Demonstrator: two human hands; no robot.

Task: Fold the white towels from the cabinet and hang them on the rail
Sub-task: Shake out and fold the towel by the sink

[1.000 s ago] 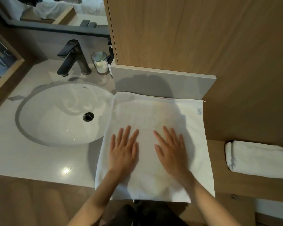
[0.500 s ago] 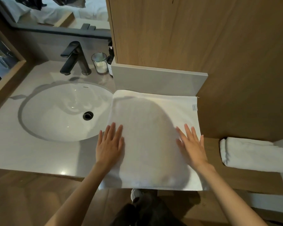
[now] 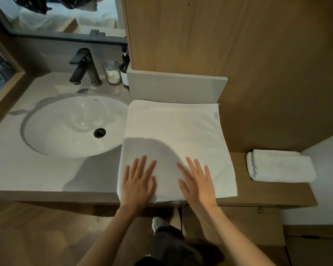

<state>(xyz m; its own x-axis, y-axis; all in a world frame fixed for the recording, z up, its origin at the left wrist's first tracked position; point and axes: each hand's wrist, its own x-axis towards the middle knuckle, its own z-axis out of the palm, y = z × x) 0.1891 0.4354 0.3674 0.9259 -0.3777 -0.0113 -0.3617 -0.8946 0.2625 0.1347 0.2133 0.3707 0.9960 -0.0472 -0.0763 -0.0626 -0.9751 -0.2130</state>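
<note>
Pressing white towel [image 3: 173, 129] | left hand [image 3: 137, 187], right hand [image 3: 198, 187] | fingers [image 3: 141, 167] straight, flat atop it, gripping nothing

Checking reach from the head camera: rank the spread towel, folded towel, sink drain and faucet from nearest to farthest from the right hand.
From the right hand:
1. Spread towel, directly under the hand.
2. Folded towel, on the ledge to the right.
3. Sink drain, left, in the basin.
4. Faucet, far back left.

The left hand [image 3: 137, 184] and right hand [image 3: 197, 185] are laid flat, palms down, fingers [image 3: 141, 167] straightened and slightly spread, just apart; both bare forearms [image 3: 112, 233] are stretched forward, converging.
</note>
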